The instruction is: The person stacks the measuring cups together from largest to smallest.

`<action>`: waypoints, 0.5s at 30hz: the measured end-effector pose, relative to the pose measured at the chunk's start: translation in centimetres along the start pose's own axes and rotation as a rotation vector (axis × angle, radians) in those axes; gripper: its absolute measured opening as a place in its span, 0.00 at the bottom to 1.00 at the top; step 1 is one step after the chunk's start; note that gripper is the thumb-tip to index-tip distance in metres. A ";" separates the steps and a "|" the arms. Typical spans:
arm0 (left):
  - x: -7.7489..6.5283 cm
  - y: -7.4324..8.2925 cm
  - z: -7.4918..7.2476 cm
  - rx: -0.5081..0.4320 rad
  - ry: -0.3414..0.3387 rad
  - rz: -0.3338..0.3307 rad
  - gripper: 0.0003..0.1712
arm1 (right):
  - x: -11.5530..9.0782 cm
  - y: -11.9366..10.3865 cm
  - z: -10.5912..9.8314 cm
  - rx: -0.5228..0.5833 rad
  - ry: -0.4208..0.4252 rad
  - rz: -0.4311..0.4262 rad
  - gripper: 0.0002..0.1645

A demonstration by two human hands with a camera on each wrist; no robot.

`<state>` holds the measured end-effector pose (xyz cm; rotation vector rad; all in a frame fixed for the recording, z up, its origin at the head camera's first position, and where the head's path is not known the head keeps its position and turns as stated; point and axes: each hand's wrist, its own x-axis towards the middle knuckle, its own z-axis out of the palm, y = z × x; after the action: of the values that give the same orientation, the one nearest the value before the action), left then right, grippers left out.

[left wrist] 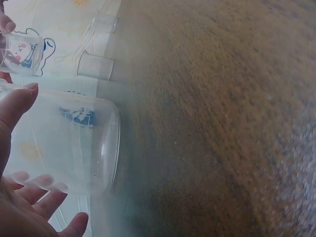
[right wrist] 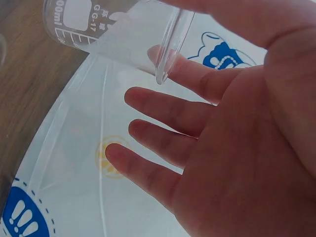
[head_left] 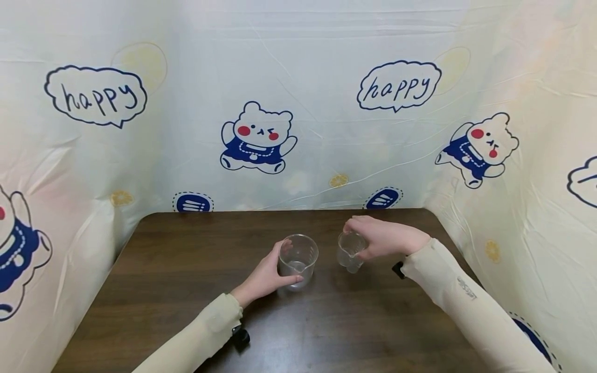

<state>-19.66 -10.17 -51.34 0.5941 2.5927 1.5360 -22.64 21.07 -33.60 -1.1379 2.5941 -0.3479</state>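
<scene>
A large clear glass beaker (head_left: 302, 256) stands upright on the table, and my left hand (head_left: 266, 277) holds it from the left side. Thumb and fingertips touch its wall in the left wrist view. To its right, my right hand (head_left: 384, 237) pinches the rim of a smaller beaker (head_left: 346, 247) between thumb and index finger, its other fingers extended. The left wrist view shows this beaker (left wrist: 22, 53) raised off the table. White markings, partly cut off, show on its side (right wrist: 79, 22) in the right wrist view.
Two small clear vessels, one nearer (left wrist: 96, 65) and one farther (left wrist: 104, 23), stand on the table beyond the large beaker in the left wrist view. The brown wooden table (head_left: 196, 269) meets a printed curtain (head_left: 317, 62) at its back and sides.
</scene>
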 end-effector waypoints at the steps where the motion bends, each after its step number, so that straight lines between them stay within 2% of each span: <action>1: 0.0 0.0 0.0 -0.001 0.000 -0.001 0.59 | 0.2 -0.1 -0.1 -0.005 -0.006 -0.003 0.27; 15: 0.1 0.1 0.0 0.000 0.001 -0.015 0.58 | 3.3 -2.2 -1.2 -0.007 -0.062 0.025 0.31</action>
<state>-19.70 -10.13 -51.21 0.5725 2.5919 1.5322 -23.71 17.34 -32.27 -1.1005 2.5549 -0.2939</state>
